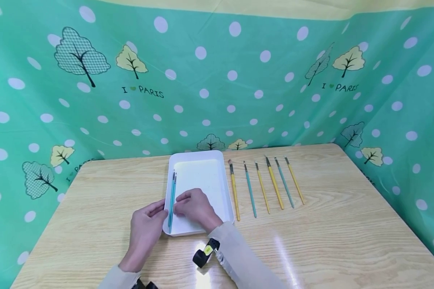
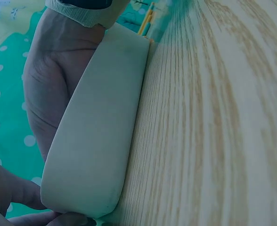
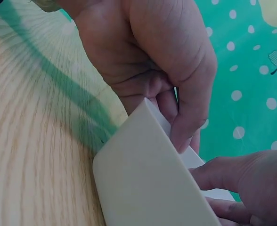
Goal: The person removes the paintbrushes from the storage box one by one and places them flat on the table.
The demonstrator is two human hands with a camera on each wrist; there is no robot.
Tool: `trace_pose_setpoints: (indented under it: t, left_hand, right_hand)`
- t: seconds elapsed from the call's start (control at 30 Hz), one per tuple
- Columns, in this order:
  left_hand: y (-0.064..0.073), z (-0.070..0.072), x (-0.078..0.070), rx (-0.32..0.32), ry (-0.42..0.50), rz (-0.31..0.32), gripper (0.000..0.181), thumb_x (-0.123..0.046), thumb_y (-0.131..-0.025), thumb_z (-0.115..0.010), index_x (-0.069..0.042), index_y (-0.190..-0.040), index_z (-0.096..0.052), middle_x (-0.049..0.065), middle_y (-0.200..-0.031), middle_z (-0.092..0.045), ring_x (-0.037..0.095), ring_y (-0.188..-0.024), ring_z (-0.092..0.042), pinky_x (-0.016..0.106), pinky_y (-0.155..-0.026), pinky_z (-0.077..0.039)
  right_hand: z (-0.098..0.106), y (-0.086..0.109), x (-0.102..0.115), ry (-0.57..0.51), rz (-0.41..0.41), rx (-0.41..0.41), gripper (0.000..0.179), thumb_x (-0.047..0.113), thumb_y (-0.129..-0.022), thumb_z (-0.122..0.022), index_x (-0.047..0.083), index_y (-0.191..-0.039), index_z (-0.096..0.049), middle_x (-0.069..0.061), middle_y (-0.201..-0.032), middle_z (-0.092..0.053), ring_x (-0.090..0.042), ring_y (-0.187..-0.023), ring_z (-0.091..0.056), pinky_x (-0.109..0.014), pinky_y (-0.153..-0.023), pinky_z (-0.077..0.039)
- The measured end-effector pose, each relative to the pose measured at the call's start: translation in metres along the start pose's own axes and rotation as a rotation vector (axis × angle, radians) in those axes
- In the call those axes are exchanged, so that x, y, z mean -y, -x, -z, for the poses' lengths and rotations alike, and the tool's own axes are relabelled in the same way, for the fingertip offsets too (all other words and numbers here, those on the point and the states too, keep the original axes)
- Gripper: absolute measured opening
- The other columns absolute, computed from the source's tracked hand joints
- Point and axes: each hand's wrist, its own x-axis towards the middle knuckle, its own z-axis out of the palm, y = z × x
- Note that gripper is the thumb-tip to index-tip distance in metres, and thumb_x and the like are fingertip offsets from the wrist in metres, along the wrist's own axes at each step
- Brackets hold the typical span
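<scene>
Near the middle of the table a white tray [image 1: 202, 172] holds two thin teal paintbrushes [image 1: 171, 200], side by side along its left wall. My right hand [image 1: 195, 206] reaches over the near wall into it, bent fingers pointing down, fingertips right beside the brushes. In the right wrist view its thumb [image 3: 190, 125] dips behind the tray's rim. My left hand [image 1: 146, 228] is at the tray's near left corner, with fairly straight fingers along the outer side. In the left wrist view those fingers [image 2: 18, 193] meet the tray's corner; the tray wall hides the brushes there.
Right of the tray several paintbrushes lie in a row, bristles away from me, among them a yellow one [image 1: 274, 182] and a teal one [image 1: 284, 182]. The wooden table [image 1: 347, 224] ends at a green dotted cloth [image 1: 217, 80] behind and at the sides.
</scene>
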Motion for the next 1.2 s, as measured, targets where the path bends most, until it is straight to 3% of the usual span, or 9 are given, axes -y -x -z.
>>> trace_pose_setpoints:
  t: [0.2, 0.43, 0.7, 1.2]
  left_hand:
    - [0.0, 0.0, 0.0, -0.003, 0.004, -0.004, 0.039, -0.011, -0.098, -0.058, -0.004, -0.137, -0.063, 0.02, -0.136, -0.066, 0.028, -0.127, -0.064, 0.027, -0.099, -0.057]
    - [0.0, -0.001, 0.001, -0.006, -0.001, -0.01, 0.04, -0.011, -0.098, -0.059, -0.004, -0.137, -0.063, 0.02, -0.135, -0.067, 0.028, -0.127, -0.064, 0.027, -0.099, -0.057]
    - [-0.001, 0.0, 0.001, 0.001, 0.015, -0.019, 0.04, -0.01, -0.097, -0.059, -0.003, -0.137, -0.063, 0.021, -0.135, -0.066, 0.028, -0.127, -0.064, 0.028, -0.099, -0.056]
    - [-0.001, 0.0, 0.0, 0.007, 0.007, -0.016, 0.04, -0.011, -0.098, -0.057, -0.004, -0.137, -0.063, 0.02, -0.136, -0.066, 0.027, -0.127, -0.064, 0.031, -0.102, -0.055]
  right_hand:
    - [-0.004, 0.001, 0.001, -0.066, -0.031, 0.017, 0.021, 0.007, -0.083, -0.078, 0.002, -0.102, -0.074, -0.002, -0.077, -0.076, -0.012, -0.07, -0.073, -0.021, -0.067, -0.059]
    - [-0.007, 0.003, 0.001, -0.014, -0.015, 0.006, 0.015, 0.009, -0.083, -0.079, 0.004, -0.097, -0.075, 0.0, -0.073, -0.075, -0.011, -0.067, -0.072, -0.019, -0.063, -0.055]
    - [-0.011, 0.001, -0.001, -0.031, 0.019, 0.07, 0.008, 0.006, -0.085, -0.078, 0.003, -0.092, -0.075, -0.005, -0.072, -0.076, -0.014, -0.065, -0.074, -0.021, -0.061, -0.06]
    - [-0.012, 0.0, 0.002, -0.085, -0.024, 0.1, 0.007, 0.002, -0.086, -0.076, 0.003, -0.085, -0.069, -0.007, -0.072, -0.072, -0.014, -0.062, -0.07, -0.025, -0.06, -0.062]
